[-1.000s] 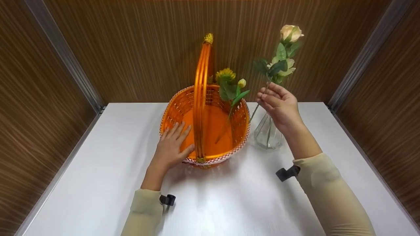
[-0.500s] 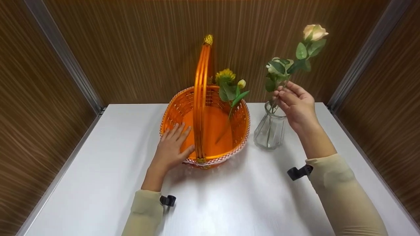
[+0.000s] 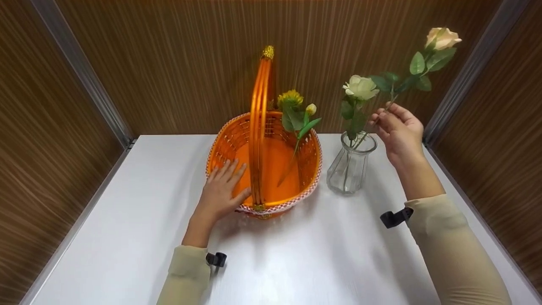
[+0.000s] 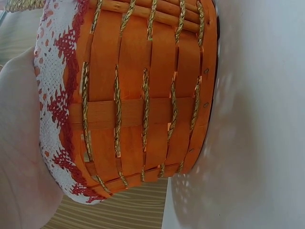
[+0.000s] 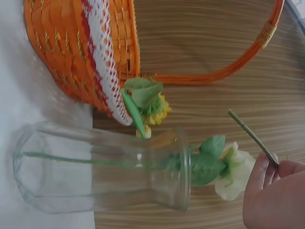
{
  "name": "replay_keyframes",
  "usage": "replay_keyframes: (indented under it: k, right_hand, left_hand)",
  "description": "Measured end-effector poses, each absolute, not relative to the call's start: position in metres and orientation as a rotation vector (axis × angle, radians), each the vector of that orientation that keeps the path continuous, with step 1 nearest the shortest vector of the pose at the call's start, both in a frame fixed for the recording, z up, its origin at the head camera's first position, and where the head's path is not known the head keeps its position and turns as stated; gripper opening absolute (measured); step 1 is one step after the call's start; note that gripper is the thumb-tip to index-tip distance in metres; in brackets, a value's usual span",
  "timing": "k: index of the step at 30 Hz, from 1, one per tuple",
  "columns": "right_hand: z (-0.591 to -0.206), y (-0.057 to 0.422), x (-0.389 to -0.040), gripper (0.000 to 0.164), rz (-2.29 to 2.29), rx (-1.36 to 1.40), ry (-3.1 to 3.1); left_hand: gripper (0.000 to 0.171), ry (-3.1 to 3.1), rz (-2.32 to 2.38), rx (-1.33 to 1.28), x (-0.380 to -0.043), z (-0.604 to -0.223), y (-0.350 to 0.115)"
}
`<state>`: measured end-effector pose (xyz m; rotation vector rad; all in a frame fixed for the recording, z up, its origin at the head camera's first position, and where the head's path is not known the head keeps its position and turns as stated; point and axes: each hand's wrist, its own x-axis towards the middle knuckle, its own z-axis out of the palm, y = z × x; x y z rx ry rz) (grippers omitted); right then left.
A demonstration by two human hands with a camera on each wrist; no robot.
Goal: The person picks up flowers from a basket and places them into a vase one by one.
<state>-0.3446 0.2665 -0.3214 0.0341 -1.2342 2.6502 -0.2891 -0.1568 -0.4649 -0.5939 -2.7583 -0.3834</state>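
Observation:
My right hand (image 3: pixel 400 131) pinches the green stem (image 5: pixel 255 139) of a peach rose (image 3: pixel 443 39), whose bloom leans up to the right. The stem's lower end points toward the glass vase (image 3: pixel 345 171) and, in the right wrist view, hangs above its mouth. A white rose (image 3: pixel 361 87) stands in the vase. With fingers spread, my left hand (image 3: pixel 220 188) rests on the near left rim of the orange woven basket (image 3: pixel 277 203). Inside the basket's right side lean a yellow flower (image 3: pixel 291 97) and a pale bud (image 3: pixel 311 109) with green leaves.
The basket's tall handle (image 3: pixel 259 140) arches up over its middle. White table (image 3: pixel 288 262) extends in front of basket and vase. Wood-patterned panels (image 3: pixel 190 63) enclose the back and both sides.
My right hand has moved right with the peach rose, from beside the basket's rim to above and right of the vase. My left hand and the basket have stayed put.

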Motion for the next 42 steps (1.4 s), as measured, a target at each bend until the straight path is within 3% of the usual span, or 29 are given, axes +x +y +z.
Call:
replay_keyframes:
  k: [21,42]
  right_hand:
    - [-0.342,0.286,-0.360,0.029,2.626,0.007,-1.170]
    - [-0.368,0.286,-0.359,0.029,2.313,0.034,-1.678]
  left_hand:
    - [0.073,-2.745,-0.383,-0.603,-0.290,-0.465,-0.155]
    - [0.072,-2.731,-0.409,-0.595,-0.288,-0.464,-0.157]
